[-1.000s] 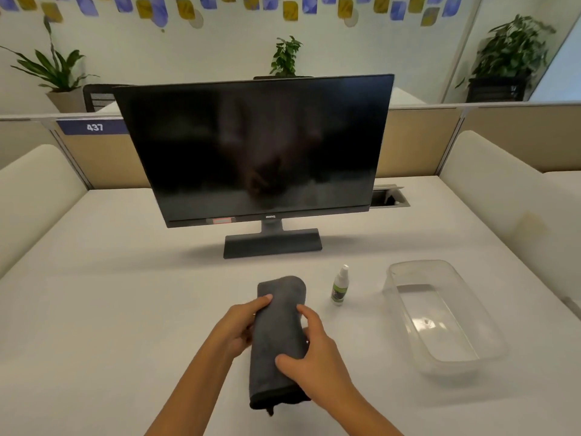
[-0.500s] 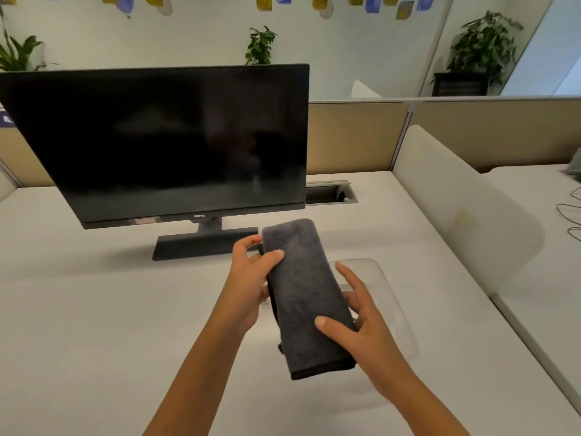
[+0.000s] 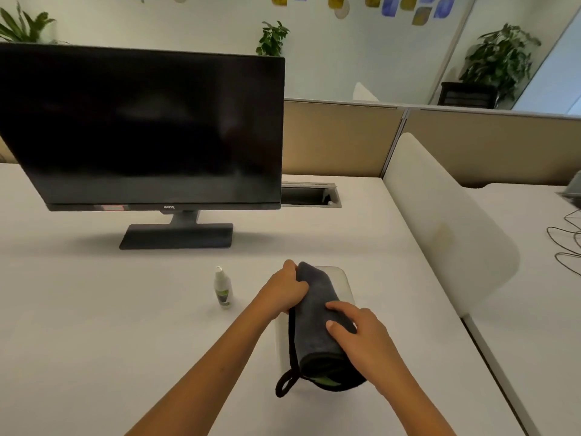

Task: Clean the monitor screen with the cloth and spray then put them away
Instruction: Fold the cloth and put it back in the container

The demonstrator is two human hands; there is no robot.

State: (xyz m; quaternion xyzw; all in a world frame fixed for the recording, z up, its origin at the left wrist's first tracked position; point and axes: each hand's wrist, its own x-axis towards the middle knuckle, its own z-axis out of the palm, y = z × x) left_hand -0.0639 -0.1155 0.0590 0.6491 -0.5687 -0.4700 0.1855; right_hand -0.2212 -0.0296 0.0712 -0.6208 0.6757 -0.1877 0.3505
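A folded dark grey cloth (image 3: 317, 338) lies lengthwise over the clear plastic bin (image 3: 341, 278), most of which it hides. My left hand (image 3: 287, 289) grips the cloth's far end. Fingers of my right hand (image 3: 361, 335) curl over its near right side. A black loop hangs from the cloth's near corner. The small spray bottle (image 3: 222, 289) with a green label stands upright on the desk, left of my hands. The black monitor (image 3: 141, 127) stands at the back left, its screen dark.
A cable hatch (image 3: 309, 194) is set into the white desk (image 3: 94, 325) right of the monitor. A cream divider panel (image 3: 446, 228) borders the desk on the right, with cables (image 3: 566, 243) on the neighbouring desk. Beige partitions run behind.
Both hands carried the cloth to the right and lowered it over the clear bin. The view swung right, then back, and the spray bottle shows again on the left.
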